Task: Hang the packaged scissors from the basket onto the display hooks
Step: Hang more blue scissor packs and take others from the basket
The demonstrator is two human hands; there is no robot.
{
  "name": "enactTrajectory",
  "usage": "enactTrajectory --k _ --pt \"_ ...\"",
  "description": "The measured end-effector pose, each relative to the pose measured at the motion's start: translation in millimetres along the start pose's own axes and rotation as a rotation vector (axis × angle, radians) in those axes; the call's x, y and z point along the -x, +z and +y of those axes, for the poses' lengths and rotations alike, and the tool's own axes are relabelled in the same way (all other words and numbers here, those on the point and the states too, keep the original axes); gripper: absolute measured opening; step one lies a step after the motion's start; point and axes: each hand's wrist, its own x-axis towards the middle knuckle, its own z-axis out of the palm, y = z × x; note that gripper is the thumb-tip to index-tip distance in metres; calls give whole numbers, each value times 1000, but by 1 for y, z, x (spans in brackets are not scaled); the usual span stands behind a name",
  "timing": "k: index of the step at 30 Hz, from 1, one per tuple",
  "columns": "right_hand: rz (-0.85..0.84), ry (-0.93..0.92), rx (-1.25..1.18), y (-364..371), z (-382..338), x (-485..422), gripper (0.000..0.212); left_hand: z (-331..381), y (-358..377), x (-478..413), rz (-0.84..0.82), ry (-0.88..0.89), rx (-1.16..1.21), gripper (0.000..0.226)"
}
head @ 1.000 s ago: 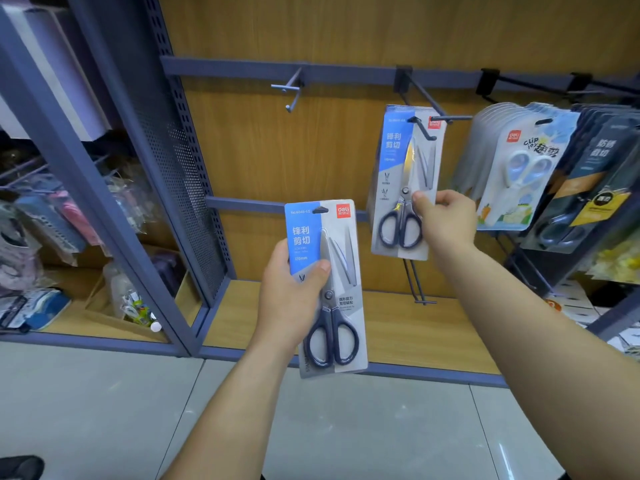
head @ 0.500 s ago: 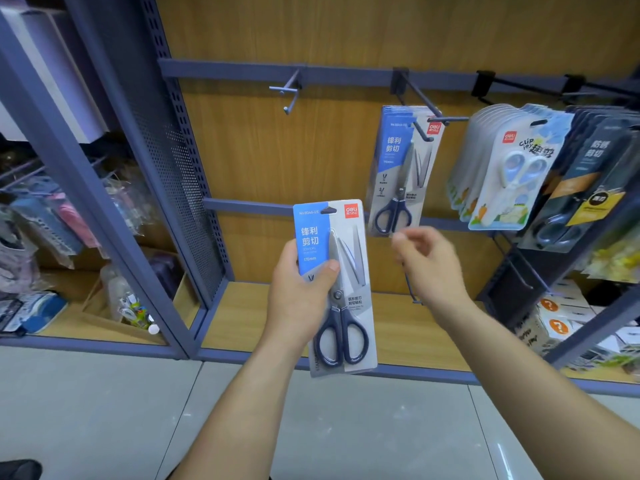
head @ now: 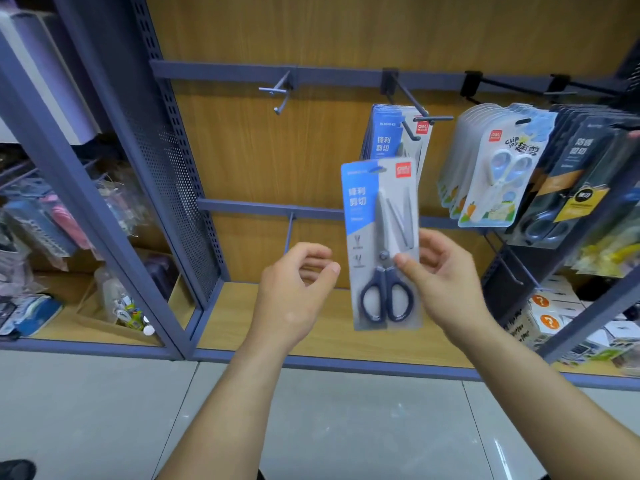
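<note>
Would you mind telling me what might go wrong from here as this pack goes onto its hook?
Only the right hand pinches the pack, at one side edge; the left hand holds nothing, so it may twist or slip. Its hang hole is small and the hook sits under a crossbar, so threading may snag. White scissors packs hang close by and might get knocked.

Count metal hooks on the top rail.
4: bare left hook; second hook holding blue scissors packs; third hook over pale packs; fourth hook over dark packs. More may be hidden.
</note>
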Motion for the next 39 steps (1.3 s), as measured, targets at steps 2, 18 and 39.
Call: enactTrajectory --k 2,18,39 --pt "75 -42 -2 -7 -4 -10 34 0 -1 2 -11 10 -44 7" --pt "239 -8 15 -6 3 -43 22 0 -5 0 -17 4 -89 7" --pt "156 34 -109 -7 3 0 28 -2 17 3 -175 -82 158 19"
